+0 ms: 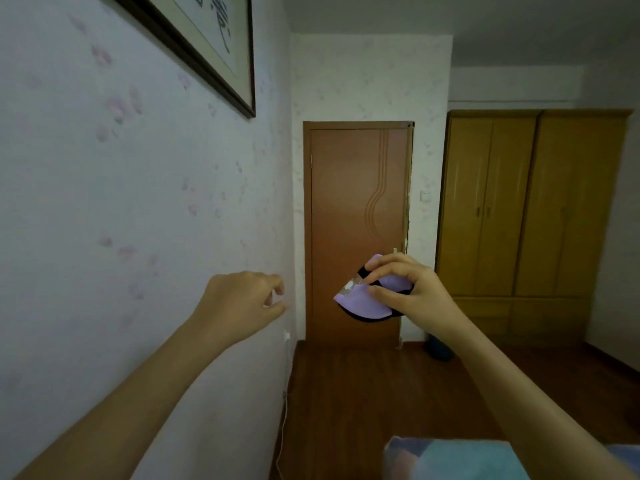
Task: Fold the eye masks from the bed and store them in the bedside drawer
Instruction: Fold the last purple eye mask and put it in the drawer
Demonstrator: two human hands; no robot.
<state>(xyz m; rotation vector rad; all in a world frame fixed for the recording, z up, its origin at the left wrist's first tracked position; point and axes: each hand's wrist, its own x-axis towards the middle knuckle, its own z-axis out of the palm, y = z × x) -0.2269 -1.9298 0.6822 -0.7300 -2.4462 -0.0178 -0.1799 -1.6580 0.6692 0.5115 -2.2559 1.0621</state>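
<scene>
My right hand (408,289) is raised in front of the door and pinches a folded purple eye mask (363,301) with a black edge; thumb and fingers curl over its top. My left hand (242,303) hovers to the left of the mask, apart from it, fingers loosely curled and holding nothing. A corner of the bed (460,459) with blue bedding shows at the bottom edge. The bedside drawer is out of view.
A floral-papered wall (121,202) with a framed picture (207,39) runs along the left. A brown door (356,202) stands straight ahead, a wooden wardrobe (526,202) to the right. A white cable (282,427) hangs down the wall above the wood floor (363,393).
</scene>
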